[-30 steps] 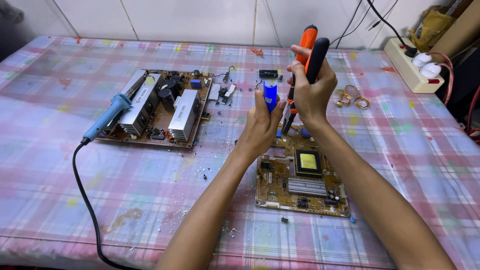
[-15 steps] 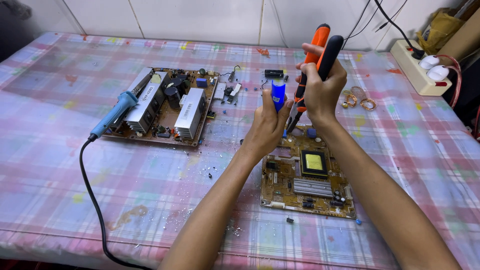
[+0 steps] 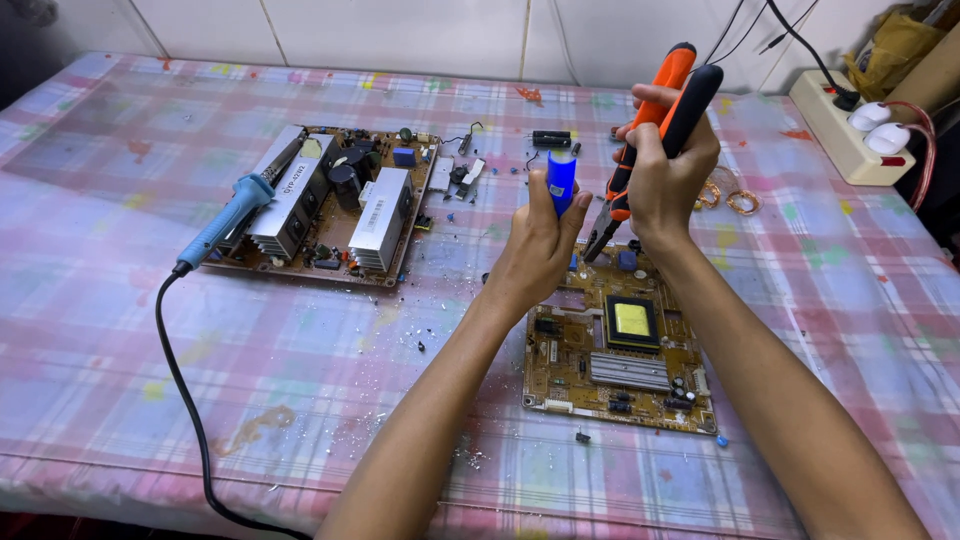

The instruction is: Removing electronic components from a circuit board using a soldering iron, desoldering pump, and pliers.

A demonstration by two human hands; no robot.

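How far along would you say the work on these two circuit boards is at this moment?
Done, it seems: loose parts and debris lie off the boards on the tablecloth. In hand: the left hand holds up a blue cylindrical part, and the right hand grips orange-handled pliers above the small board. Left: the large board remains populated, with the soldering iron resting on it.
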